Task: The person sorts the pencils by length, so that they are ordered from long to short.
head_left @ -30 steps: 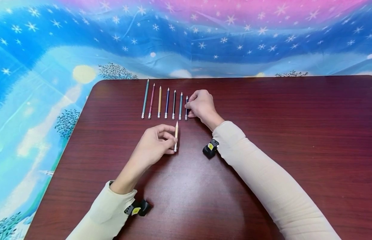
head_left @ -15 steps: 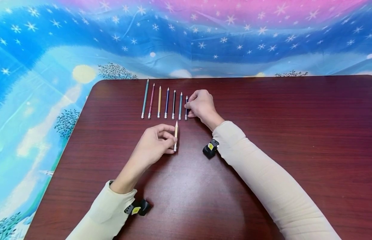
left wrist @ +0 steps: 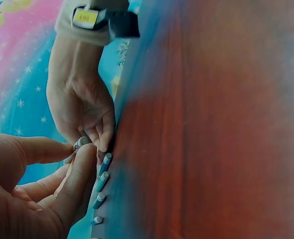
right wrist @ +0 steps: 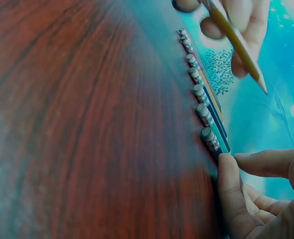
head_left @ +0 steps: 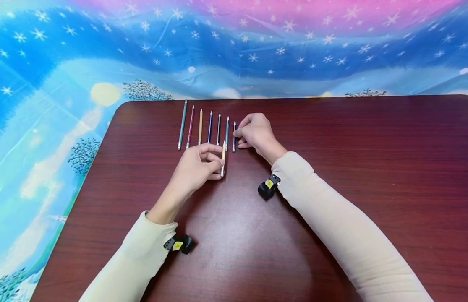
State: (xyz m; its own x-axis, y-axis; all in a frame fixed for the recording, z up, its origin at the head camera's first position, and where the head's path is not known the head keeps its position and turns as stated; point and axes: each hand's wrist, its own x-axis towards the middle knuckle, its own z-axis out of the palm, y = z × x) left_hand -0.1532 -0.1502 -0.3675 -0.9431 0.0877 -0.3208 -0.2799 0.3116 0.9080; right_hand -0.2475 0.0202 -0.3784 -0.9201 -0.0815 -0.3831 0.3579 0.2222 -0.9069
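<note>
My left hand (head_left: pixel 196 165) pinches a short yellow pencil (head_left: pixel 223 156) between thumb and fingers, tip pointing away from me. It is raised over the near ends of the row; in the right wrist view the yellow pencil (right wrist: pixel 236 45) slants with its sharpened tip down. At the row's right end lies a short dark blue pencil (head_left: pixel 234 140). My right hand (head_left: pixel 256 132) has thumb and forefinger on it, and in the right wrist view the dark pencil (right wrist: pixel 210 139) runs behind the thumb, its eraser end showing.
Several pencils lie side by side, erasers toward me, longest at left: teal (head_left: pixel 182 126), red (head_left: pixel 190 126), yellow (head_left: pixel 200 126), blue (head_left: pixel 210 126), black (head_left: pixel 219 128), teal-blue (head_left: pixel 228 126). The left hand covers some eraser ends. Behind the brown table (head_left: pixel 351 167) hangs a snowflake-patterned cloth (head_left: pixel 234 46).
My left hand has moved forward with the yellow pencil, up to the near ends of the row. The right hand has shifted very slightly right.
</note>
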